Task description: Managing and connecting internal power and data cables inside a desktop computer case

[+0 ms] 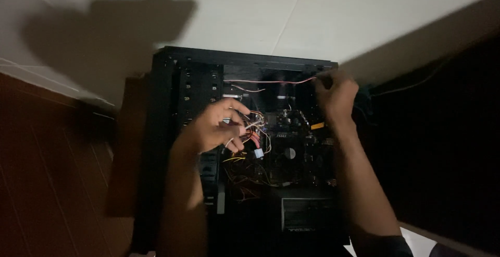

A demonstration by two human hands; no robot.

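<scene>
the left hand (216, 126) has its fingers curled loosely around a bunch of thin wires (249, 132), red, white and yellow, over the middle of an open black case (166, 132). the grip looks light, more a gathering than a clamp. the right hand (336, 94) is up at the case's far right corner, fingertips pinched on the end of a red cable (271, 82) that runs taut across the top of the case toward the left.

the wires look light, soft and springy, likely to slip or tangle; their small plugs seem the safer place to hold, since pulling on the strands could strain them. the red cable is just as limp, so it is best held near its end.

below the wires lies the board (291, 132) with a round fan (289, 153), close and fragile. a drive cage (198, 85) crowds the left side, and a grey box (307, 212) sits at the near end. the light is dim, so finer detail is lost.
</scene>
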